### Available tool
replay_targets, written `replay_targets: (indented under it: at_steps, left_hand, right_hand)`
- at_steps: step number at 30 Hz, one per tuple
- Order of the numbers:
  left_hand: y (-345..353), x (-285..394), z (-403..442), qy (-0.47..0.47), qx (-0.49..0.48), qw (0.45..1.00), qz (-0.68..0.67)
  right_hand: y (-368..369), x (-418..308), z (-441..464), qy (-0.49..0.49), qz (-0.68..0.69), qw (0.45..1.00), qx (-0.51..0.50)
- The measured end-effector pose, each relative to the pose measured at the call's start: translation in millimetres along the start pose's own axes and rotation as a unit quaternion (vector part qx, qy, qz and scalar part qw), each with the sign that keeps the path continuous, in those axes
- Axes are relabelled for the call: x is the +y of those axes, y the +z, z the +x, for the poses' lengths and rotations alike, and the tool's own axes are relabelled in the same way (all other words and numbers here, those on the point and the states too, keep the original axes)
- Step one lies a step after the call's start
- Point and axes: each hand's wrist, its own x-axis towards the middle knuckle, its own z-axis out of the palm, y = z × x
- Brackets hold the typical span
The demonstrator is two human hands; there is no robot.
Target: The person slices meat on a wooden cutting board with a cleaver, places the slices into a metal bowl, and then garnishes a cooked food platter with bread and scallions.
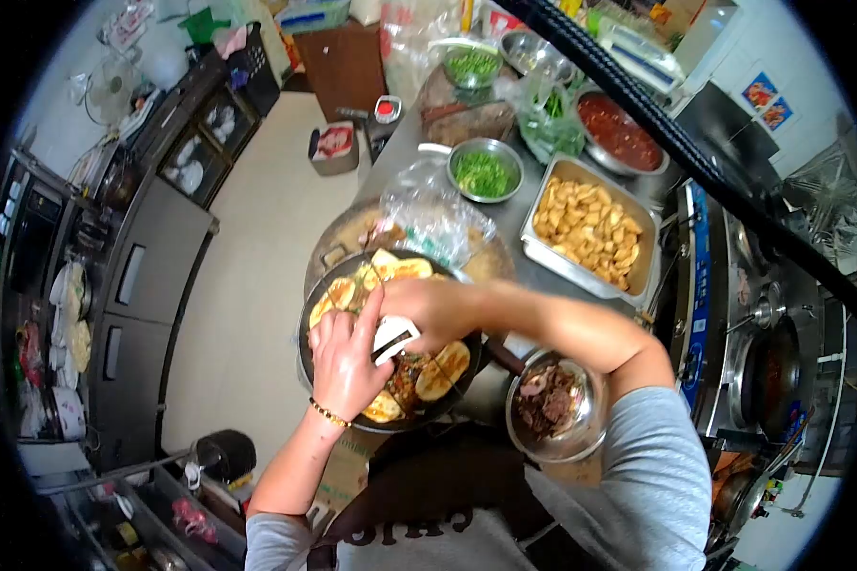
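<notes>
A dark round pan (pixel 307 366) holds browned, yellowish slices (pixel 435 379) and a chopped, saucy filling in the middle. Over it, my left hand (pixel 345 357) has its fingers stretched out, with a beaded bracelet at the wrist. My right hand (pixel 427 309), partly smeared by motion, is closed beside a small white object (pixel 393 338) with a dark mark, which it seems to grip. What kind of object it is I cannot make out. The left hand's thumb side lies close against it. Thin dark lines cross the pan. Beneath the pan is a round wooden board (pixel 338 228).
A clear plastic bag (pixel 433 214) lies behind the pan. Farther right stand a metal tray (pixel 581 275) of fried chunks, a bowl of chopped greens (pixel 486 171) and a basin of red sauce (pixel 621 131). A metal bowl (pixel 581 433) of dark meat sits near my right elbow.
</notes>
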Motion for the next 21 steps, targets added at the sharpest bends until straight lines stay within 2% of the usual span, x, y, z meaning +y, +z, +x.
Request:
replay_targets:
  at_steps: [1, 2, 3, 4, 5, 7, 9, 10, 11, 12, 13, 15, 16, 17, 21]
  left_hand:
    - [0.3, -0.7, 1.0, 0.000, -0.008, 1.000, 0.000]
    - [-0.6, -0.1, 2.1, 0.001, -0.011, 1.000, -0.001]
    - [-0.8, -0.8, 1.8, -0.005, -0.020, 1.000, -0.001]
    - [0.3, -1.8, 2.3, -0.003, -0.019, 1.000, -0.004]
    - [1.1, -2.1, 3.1, -0.001, -0.016, 1.000, -0.006]
    - [1.4, -2.1, 4.2, -0.015, -0.024, 1.000, -0.012]
    - [3.1, -3.8, 5.9, -0.014, -0.012, 0.999, -0.028]
    - [2.2, -3.0, 7.0, -0.026, -0.024, 0.999, -0.028]
    - [2.9, -3.6, 6.9, -0.034, -0.033, 0.999, -0.027]
    - [1.7, -3.0, 7.6, -0.041, -0.047, 0.998, -0.027]
    - [0.4, -2.6, 8.9, -0.048, -0.060, 0.997, -0.028]
    - [0.4, -3.7, 9.9, -0.053, -0.068, 0.996, -0.023]
    - [1.2, -4.5, 10.2, -0.054, -0.070, 0.996, -0.030]
    - [1.4, -5.3, 10.5, -0.055, -0.073, 0.995, -0.038]
    - [2.5, -7.7, 9.4, -0.060, -0.085, 0.994, -0.039]
  right_hand:
    - [-19.6, 0.6, -8.8, 0.057, -0.049, 0.997, -0.024]
    - [-43.2, -2.8, -16.3, 0.248, 0.031, 0.968, -0.001]
    - [-64.4, 17.0, -29.8, 0.308, 0.015, 0.949, 0.057]
    - [-77.2, 56.0, -49.9, 0.406, -0.047, 0.902, 0.136]
    - [-91.4, 93.3, -69.4, 0.395, -0.197, 0.875, 0.200]
    - [-127.3, 178.4, -118.3, 0.483, -0.313, 0.807, 0.133]
    - [-137.4, 243.5, -132.0, 0.609, -0.300, 0.731, 0.066]
    - [-134.0, 287.4, -148.7, 0.607, -0.296, 0.735, 0.063]
    - [-126.7, 334.8, -167.1, 0.638, -0.328, 0.697, -0.011]
    - [-121.8, 361.8, -172.4, 0.662, -0.359, 0.653, -0.084]
    - [-115.3, 365.6, -168.9, 0.659, -0.357, 0.657, -0.083]
    - [-93.2, 353.9, -164.0, 0.630, -0.367, 0.673, 0.125]
    - [-94.2, 341.6, -148.0, 0.691, -0.352, 0.620, 0.116]
    - [-93.0, 348.4, -149.3, 0.696, -0.346, 0.617, 0.122]
    - [-101.0, 400.9, -189.7, 0.641, -0.357, 0.666, 0.134]
